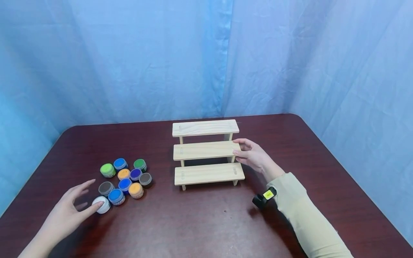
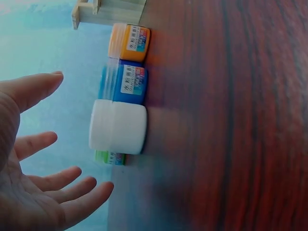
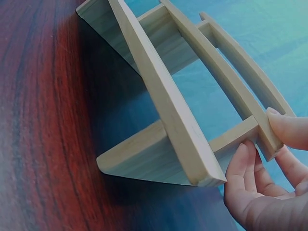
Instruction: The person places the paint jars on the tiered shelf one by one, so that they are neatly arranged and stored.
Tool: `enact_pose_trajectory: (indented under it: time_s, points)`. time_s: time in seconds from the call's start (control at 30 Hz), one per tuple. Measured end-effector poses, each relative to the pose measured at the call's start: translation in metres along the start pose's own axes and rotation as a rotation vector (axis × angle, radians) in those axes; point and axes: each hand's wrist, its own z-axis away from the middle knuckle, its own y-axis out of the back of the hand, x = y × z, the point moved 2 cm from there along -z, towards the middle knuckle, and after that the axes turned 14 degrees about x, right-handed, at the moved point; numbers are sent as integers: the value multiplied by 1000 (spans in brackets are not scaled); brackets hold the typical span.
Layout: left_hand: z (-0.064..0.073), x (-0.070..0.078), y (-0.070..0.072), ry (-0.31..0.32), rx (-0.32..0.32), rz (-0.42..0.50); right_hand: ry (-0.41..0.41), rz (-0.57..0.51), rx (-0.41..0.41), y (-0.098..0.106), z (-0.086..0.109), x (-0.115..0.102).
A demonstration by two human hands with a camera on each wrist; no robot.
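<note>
My left hand (image 1: 66,209) reaches over the table's left side with fingers spread, its thumb beside a white paint jar (image 1: 101,205). In the left wrist view a gap shows between those fingers and the white jar, and nothing is held. A three-step wooden stand (image 1: 206,151) stands upright at the middle of the table. With my right hand (image 1: 255,157) I grip the right end of its middle step: the thumb lies on top and the fingers curl underneath, as the right wrist view shows. Both ends of the lowest step are free of my hands.
Several capped paint jars cluster beyond the white one: a light green jar (image 1: 108,170), a dark green jar (image 1: 140,164), an orange jar (image 1: 136,190), a blue jar (image 1: 116,196) and others. The dark red table (image 1: 206,229) meets blue curtains (image 1: 145,64) behind and at the sides.
</note>
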Motion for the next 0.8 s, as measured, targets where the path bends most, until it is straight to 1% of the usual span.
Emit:
enact_pose_trajectory:
  time_s: [0.17,0.47,0.8]
  points:
    - [1,-4,-3,19,-35,8,2,-14,2,-1,0,0]
    - [2,-9,-7,9,-67,-11,-8,-1,12,-1,1,0]
    - [1,-9,-10,-5,-65,-40,4,5,17,0,0,2]
